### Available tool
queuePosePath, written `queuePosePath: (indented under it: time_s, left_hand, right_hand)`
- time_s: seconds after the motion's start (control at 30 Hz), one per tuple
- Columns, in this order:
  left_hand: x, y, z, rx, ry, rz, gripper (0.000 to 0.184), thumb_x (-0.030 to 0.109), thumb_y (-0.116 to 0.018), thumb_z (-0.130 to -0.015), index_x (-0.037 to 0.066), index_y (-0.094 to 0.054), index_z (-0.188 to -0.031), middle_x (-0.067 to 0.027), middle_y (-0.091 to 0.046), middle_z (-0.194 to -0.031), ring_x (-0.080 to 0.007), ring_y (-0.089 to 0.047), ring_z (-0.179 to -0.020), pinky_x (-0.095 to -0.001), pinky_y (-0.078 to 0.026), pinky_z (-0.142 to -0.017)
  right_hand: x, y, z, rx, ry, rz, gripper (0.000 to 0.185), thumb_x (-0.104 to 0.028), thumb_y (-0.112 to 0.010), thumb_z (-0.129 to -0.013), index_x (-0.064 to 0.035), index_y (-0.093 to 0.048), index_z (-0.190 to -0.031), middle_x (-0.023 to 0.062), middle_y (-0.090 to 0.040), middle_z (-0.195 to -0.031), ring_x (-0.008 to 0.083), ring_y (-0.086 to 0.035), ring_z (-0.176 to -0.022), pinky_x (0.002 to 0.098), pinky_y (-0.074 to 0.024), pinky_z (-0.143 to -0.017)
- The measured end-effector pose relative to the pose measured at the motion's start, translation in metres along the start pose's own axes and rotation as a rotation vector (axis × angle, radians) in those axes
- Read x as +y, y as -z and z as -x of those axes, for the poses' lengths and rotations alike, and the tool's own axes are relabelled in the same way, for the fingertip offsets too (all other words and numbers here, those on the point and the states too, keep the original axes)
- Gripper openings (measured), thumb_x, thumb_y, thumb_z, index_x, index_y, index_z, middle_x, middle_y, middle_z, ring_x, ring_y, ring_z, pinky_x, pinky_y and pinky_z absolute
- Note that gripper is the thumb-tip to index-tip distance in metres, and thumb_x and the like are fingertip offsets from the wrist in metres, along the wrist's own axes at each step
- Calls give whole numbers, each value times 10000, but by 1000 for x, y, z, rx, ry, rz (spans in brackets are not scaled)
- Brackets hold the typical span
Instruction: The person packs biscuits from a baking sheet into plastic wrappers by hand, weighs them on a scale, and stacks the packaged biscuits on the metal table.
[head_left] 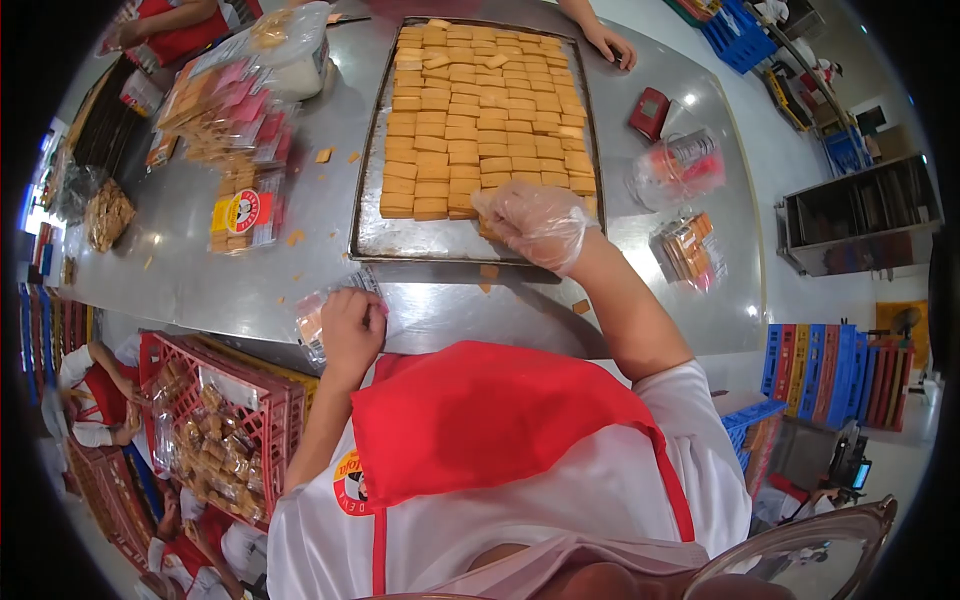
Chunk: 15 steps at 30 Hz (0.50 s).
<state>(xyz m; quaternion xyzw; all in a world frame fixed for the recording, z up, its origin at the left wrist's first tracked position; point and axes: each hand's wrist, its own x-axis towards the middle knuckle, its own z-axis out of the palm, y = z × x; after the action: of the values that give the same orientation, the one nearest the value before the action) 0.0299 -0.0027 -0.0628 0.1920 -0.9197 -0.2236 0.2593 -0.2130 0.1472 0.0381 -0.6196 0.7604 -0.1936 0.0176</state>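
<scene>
My right hand (538, 222), in a clear plastic glove, is closed over the near edge of the rows of golden rectangular biscuits (480, 110); what its fingers grip is hidden under the glove. The biscuits lie on a metal tray (420, 242), whose near strip shows bare metal. My left hand (354, 318), ungloved, has its fingers curled around a clear plastic packet (312, 322) at the table's near edge. Pinkish contents show through that packet. Biscuit crumbs and pieces lie left of the tray and below it.
Filled packets (240, 212) are piled at the left, near a plastic tub (300, 70). On the right lie a red object (649, 113), plastic bags (680, 168) and a biscuit packet (690, 250). Another person's hand (610, 45) rests beyond the tray. A red crate (285, 420) stands lower left.
</scene>
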Motion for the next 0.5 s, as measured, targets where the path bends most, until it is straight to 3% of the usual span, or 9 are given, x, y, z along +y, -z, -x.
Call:
queuePosePath:
  time_s: [0.13,0.23,0.33,0.5]
  left_hand:
    - [-2,-1,0,18,1,7,93,9,-575,-636,57,-533,-705,-92,-517,-723,-281,-491,-696,-380,-390,-616]
    - [-4,-2,1,17,6,8,93,13,-576,-634,57,-537,-706,-92,-515,-721,-280,-491,-696,-381,-388,-617]
    - [-3,-2,1,-4,14,-9,91,14,-575,-633,57,-537,-703,-90,-515,-719,-280,-491,-696,-380,-389,-618]
    - [-1,-1,0,1,12,-19,86,16,-575,-637,58,-537,-701,-89,-514,-713,-280,-492,-694,-378,-390,-618]
  right_hand:
    - [-1,-14,9,-83,-15,-1,91,-177,-579,-788,-105,-546,-833,63,-566,-791,279,-564,-706,361,-448,-592]
    - [-3,-6,14,-152,-54,-101,163,-222,-476,-838,-119,-532,-951,96,-575,-859,317,-559,-784,393,-452,-661]
    - [-2,-5,13,-171,-107,-93,116,-186,-591,-776,-106,-547,-849,75,-573,-823,294,-567,-739,371,-449,-617]
    - [-7,-4,16,-206,-136,-75,128,-198,-578,-779,-103,-538,-856,91,-578,-841,304,-567,-756,382,-447,-628]
